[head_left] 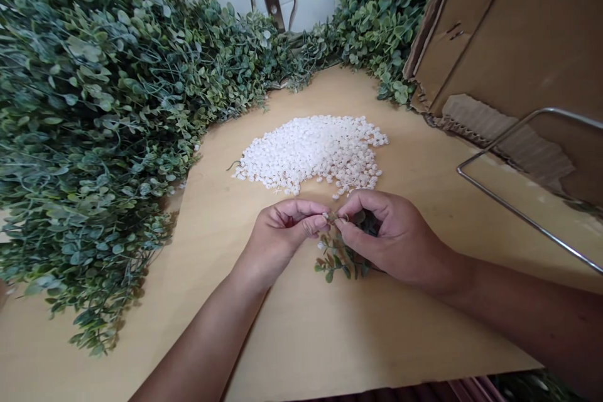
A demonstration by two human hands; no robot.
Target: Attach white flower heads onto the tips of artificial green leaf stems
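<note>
My right hand is closed on an artificial leaf sprig, with thumb and forefinger pinched at one stem end. Its small green leaves hang below the fingers, and some are hidden behind the hand. Fingertip to fingertip with it, my left hand is pinched shut on a tiny whitish piece at the stem's end; the fingers cover most of it. One white dot shows among the sprig's leaves. Just beyond both hands lies a heap of small white plastic pieces, spread on the tan tabletop.
Artificial greenery is piled high along the left, and another leafy bunch stands at the back right. A cardboard box with a torn flap rises on the right. A bent metal rod juts in near my right forearm.
</note>
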